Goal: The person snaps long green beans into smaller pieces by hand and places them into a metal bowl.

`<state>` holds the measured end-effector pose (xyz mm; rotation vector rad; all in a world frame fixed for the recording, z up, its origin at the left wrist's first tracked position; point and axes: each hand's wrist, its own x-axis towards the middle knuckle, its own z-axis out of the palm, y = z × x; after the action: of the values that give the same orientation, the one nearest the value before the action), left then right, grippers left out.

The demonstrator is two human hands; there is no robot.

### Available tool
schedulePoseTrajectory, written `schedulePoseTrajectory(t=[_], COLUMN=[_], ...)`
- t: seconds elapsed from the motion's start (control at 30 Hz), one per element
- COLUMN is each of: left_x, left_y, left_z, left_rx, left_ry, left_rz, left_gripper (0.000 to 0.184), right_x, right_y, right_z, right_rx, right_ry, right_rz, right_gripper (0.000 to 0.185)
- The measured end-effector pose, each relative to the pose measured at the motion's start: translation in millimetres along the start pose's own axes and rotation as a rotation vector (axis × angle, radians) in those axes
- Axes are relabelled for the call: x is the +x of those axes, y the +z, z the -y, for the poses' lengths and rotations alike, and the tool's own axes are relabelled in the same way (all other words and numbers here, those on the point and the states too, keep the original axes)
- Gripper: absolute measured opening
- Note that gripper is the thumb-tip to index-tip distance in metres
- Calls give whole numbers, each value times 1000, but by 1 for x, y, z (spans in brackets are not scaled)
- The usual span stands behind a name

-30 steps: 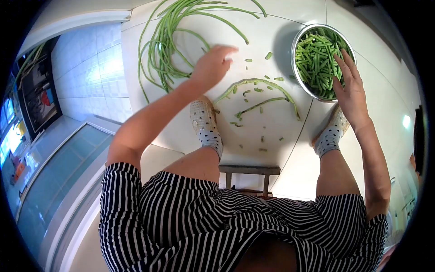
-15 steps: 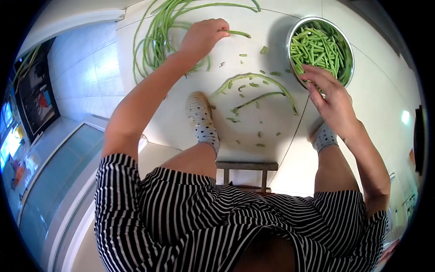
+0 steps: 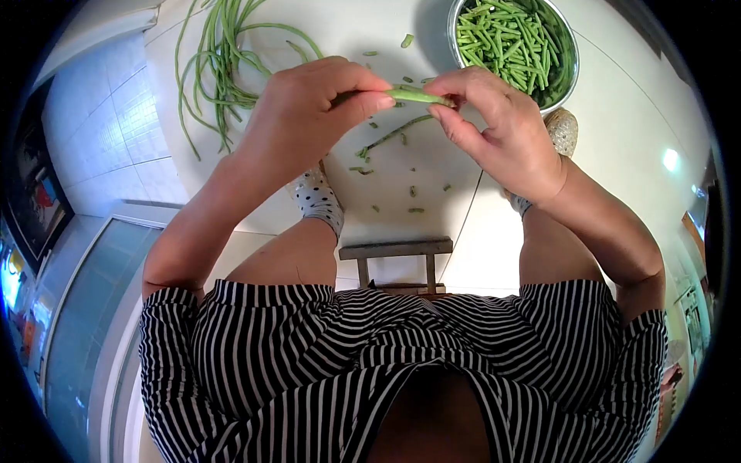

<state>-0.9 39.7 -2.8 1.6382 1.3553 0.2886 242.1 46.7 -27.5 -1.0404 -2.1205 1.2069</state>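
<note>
Pinching a green bean [image 3: 419,96], the left hand [image 3: 301,100] has thumb and finger clamped on it — the right hand's [image 3: 505,127] clamp its end.

Prob. a home, poss. its kitchen (can't be sure): pale tiled floor [image 3: 482,231] w/ metal bowl [image 3: 570,71] of cut beans [image 3: 505,46] & pile of long beans [image 3: 210,65] right on it, low stool [image 3: 395,249], framed glass panel [image 3: 93,274] at left.
</note>
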Motion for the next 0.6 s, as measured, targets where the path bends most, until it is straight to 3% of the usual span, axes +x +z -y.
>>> schedulePoseTrajectory(t=[0.17, 0.27, 0.33, 0.4, 0.47, 0.6], left_x=[-8, -17, -23, -29, -38, -49], left_y=[7, 15, 14, 12, 10, 8], left_z=[-2, 1, 2, 4, 6, 9], left_rx=[51, 28, -47, -128, -253, -342], left_ry=[147, 112, 94, 74, 72, 40], left_rz=[-5, 7, -1, -15, 26, 36], left_gripper=[19, 20, 20, 19, 19, 19], right_x=[2, 2, 0, -1, -2, -8], right_y=[4, 9, 11, 6, 5, 13], right_z=[-2, 0, 6, 16, 24, 21], right_rx=[-18, -34, 386, 452, 708, 781], right_ry=[-83, 16, 272, 282, 408, 353], right_rz=[6, 37, 51, 71, 81, 111], right_gripper=[12, 11, 11, 9, 8, 10])
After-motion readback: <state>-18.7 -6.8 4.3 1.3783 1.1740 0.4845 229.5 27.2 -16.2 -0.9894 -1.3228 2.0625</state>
